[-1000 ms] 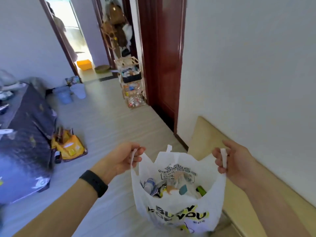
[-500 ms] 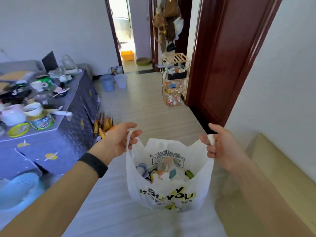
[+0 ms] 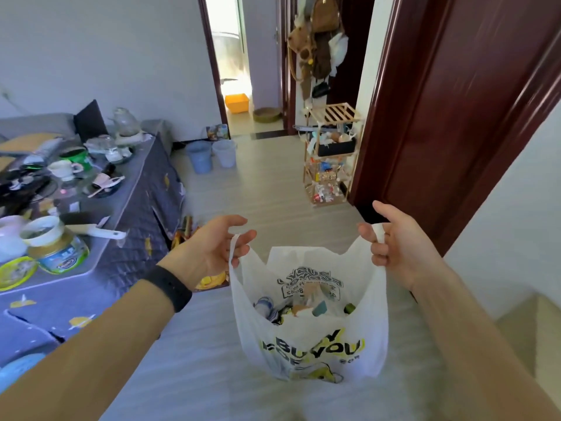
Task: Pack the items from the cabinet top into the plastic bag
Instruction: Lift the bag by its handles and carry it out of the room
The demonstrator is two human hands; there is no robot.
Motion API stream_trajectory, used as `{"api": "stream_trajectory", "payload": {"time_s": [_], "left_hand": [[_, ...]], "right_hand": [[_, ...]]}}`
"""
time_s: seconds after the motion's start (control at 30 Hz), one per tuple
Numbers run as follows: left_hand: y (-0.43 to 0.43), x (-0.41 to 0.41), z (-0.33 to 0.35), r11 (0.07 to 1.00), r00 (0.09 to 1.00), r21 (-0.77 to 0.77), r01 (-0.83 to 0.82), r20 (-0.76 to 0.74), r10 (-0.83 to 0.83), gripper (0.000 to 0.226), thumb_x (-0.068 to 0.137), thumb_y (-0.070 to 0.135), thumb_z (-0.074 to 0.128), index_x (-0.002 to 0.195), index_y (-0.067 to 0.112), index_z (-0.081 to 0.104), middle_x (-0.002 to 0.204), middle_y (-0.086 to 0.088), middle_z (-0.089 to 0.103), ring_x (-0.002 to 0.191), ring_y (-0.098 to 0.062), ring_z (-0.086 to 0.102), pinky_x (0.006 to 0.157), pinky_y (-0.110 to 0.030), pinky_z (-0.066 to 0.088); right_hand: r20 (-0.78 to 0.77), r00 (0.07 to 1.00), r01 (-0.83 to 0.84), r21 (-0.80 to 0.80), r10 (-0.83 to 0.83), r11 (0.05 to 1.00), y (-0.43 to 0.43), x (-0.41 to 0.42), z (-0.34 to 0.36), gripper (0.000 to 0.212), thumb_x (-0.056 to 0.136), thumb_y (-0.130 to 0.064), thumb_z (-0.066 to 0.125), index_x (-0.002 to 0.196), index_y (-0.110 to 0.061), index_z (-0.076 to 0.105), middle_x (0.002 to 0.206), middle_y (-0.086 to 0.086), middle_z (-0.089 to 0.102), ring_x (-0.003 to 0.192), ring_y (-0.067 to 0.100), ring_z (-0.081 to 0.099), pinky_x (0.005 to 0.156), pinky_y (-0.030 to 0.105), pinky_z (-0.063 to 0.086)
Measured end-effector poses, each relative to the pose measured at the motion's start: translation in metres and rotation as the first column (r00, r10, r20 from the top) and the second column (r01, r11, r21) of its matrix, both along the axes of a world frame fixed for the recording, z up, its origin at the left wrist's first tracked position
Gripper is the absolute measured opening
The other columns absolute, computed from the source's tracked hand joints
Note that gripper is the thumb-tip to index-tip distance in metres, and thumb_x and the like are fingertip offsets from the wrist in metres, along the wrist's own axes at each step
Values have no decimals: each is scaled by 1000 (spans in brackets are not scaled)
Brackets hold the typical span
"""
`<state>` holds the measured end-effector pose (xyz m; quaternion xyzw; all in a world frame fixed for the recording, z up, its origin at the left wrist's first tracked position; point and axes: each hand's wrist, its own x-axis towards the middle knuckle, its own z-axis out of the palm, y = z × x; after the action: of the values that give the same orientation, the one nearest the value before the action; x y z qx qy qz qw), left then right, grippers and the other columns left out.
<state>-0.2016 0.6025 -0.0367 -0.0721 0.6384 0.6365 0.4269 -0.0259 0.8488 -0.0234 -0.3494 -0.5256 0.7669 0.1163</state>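
Note:
A white plastic bag (image 3: 309,344) with yellow and black lettering hangs in front of me above the floor, its mouth held wide. My left hand (image 3: 212,250) grips the left handle loop and my right hand (image 3: 397,241) grips the right one. Inside the bag lie several small items (image 3: 300,308), among them a bottle and packets, partly hidden by the bag wall. A corner of the pale wooden cabinet top (image 3: 528,326) shows at the lower right, behind my right arm.
A table under a purple cloth (image 3: 133,208), crowded with cups, jars and bowls, stands to the left. Two buckets (image 3: 212,154) and a wooden rack (image 3: 331,159) stand farther along the floor. A dark red door (image 3: 455,117) is on the right. A yellow bag (image 3: 209,281) lies by the table.
The view has swung left, away from the cabinet and towards the table. Both hands still hold the bag handles, and the bag has travelled with them over the floor.

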Motion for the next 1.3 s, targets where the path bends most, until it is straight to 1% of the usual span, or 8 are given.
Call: {"api": "stream_trajectory", "payload": {"time_s": [0.1,0.23,0.33,0.5,0.67,0.87,1.07,1.3], "left_hand": [[19,-57,1,999,999,13,41,30,-41,34,90,29,58,113,4,59,75,3,69,43,-13,51,46,-26,32],[49,-138,-5,998,997,17,62,51,-63,37,89,30,58,113,2,62,72,3,69,45,-14,50,53,-28,31],[73,-205,-19,996,994,4,87,68,-87,38,88,30,58,115,4,60,73,5,68,45,-13,51,51,-27,32],[123,-323,-36,986,980,-10,164,120,-161,40,87,30,58,119,7,57,74,8,70,44,-11,52,48,-25,33],[183,-426,-31,965,958,-15,260,127,-256,42,86,29,59,123,9,51,75,7,71,42,-10,51,51,-26,30],[271,-527,-25,924,924,-48,380,74,-376,28,88,27,57,110,14,49,73,6,69,40,-10,46,52,-27,27],[355,-627,-40,908,909,-68,412,97,-405,30,87,27,58,112,14,50,74,6,68,39,-10,46,53,-28,29],[452,-723,-26,901,900,-84,427,133,-414,15,88,26,57,89,11,56,75,5,64,44,-9,43,54,-27,25]], "right_hand": [[1,1000,-10,1,10,1000,20,-52,-5,62,88,-50,60,136,-11,49,68,-5,62,42,7,26,42,22,21],[30,999,28,2,-28,1000,44,-117,-11,67,87,-51,62,138,-10,48,66,-6,62,42,7,28,39,22,23],[66,994,85,2,-85,996,57,-173,-21,68,86,-50,63,139,-9,48,64,-6,61,42,7,28,40,22,24],[98,980,172,8,-172,985,81,-273,-34,47,89,-48,61,109,-5,63,60,-7,53,41,6,24,47,25,20],[116,943,315,1,-313,949,115,-367,-42,42,88,-47,60,104,-9,62,54,-9,52,38,7,21,47,26,17],[160,878,455,19,-452,890,159,-456,-47,32,88,-43,64,81,-12,57,51,-8,26,40,8,18,49,28,17],[158,883,444,28,-443,895,236,-553,-63,34,85,-45,67,78,-15,53,52,-8,21,41,8,16,44,27,14],[163,896,410,57,-414,910,331,-669,-50,34,88,-42,66,71,-18,50,55,-7,19,43,8,13,45,27,10]]}}
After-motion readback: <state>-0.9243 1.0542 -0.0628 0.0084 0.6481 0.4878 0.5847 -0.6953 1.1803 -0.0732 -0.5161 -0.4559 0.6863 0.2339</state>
